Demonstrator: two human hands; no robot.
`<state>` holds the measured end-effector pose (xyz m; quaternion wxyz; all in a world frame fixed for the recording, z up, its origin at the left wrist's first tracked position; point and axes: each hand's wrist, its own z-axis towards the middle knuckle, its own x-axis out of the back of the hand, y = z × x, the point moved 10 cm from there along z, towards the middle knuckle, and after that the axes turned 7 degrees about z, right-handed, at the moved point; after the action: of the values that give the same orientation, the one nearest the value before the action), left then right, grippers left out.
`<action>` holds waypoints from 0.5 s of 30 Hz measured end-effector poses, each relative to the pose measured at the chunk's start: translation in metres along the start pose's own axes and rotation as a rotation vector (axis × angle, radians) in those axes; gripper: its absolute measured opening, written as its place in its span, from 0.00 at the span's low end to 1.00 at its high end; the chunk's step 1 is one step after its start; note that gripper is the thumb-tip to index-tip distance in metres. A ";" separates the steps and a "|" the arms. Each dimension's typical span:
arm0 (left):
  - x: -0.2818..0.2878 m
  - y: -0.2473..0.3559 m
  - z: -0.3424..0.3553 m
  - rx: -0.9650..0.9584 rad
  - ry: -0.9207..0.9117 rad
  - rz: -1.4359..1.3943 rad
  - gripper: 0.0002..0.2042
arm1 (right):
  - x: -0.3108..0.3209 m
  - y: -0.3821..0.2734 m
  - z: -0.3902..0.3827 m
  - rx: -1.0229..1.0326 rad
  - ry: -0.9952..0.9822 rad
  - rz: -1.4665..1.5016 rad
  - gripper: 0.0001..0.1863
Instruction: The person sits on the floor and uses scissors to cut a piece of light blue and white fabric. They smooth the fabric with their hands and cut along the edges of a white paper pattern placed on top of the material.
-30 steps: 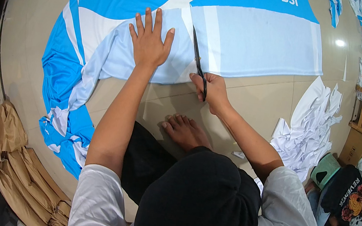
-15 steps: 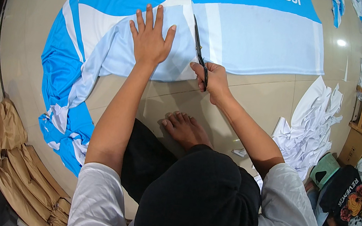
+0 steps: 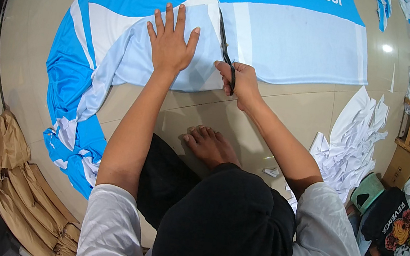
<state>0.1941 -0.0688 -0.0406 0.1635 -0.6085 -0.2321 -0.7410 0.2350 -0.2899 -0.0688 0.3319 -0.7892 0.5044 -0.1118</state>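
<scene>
L hand [image 3: 170,45] flat on blue-white printed fabric sheet [image 3: 294,40]; R hand [image 3: 242,80] just beside, gripping black scissors [image 3: 225,48] w/ blades in fabric.

Brightness: even, fairly bright indoor light, colours well saturated.
Source: overhead lamp, seen as a small white glare spot on the glossy floor [image 3: 387,48] at upper right.
Shadows: soft and short under the left hand [image 3: 171,42] and right hand [image 3: 239,80]; darker patch below the forearms.
Glare: faint sheen on the tiles, nothing blown out on the blue fabric [image 3: 294,40].
Distortion: strong fisheye, tile lines and fabric edges bend toward the rim.
Vignette: black circular border, corners lost.
Focus: centre sharp; the white scrap pile [image 3: 355,146] and brown paper stack [image 3: 20,179] softer near the rim.
Blur: no motion blur visible.
</scene>
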 end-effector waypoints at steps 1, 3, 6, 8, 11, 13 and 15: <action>-0.001 0.000 0.000 0.000 -0.004 0.004 0.38 | 0.000 -0.001 0.002 0.004 -0.001 -0.001 0.20; -0.001 0.000 0.000 0.002 -0.006 0.002 0.38 | -0.002 -0.002 0.004 0.007 -0.003 0.008 0.20; -0.001 0.000 0.000 0.003 -0.012 0.003 0.38 | -0.002 -0.004 0.006 0.011 -0.007 0.026 0.21; 0.000 0.000 0.000 0.003 -0.015 0.002 0.38 | -0.003 -0.005 0.007 0.018 -0.017 0.025 0.22; 0.001 0.000 0.000 0.004 -0.012 0.003 0.38 | -0.002 -0.005 0.005 0.000 0.001 0.012 0.23; 0.002 0.001 0.000 0.002 -0.010 0.013 0.38 | -0.001 -0.006 0.005 0.002 0.001 0.021 0.23; 0.002 0.000 0.000 0.004 -0.013 0.010 0.38 | -0.002 -0.009 0.006 0.012 0.001 0.028 0.23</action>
<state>0.1940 -0.0689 -0.0390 0.1669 -0.6142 -0.2319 -0.7356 0.2431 -0.2835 -0.0673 0.3379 -0.7799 0.5151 -0.1107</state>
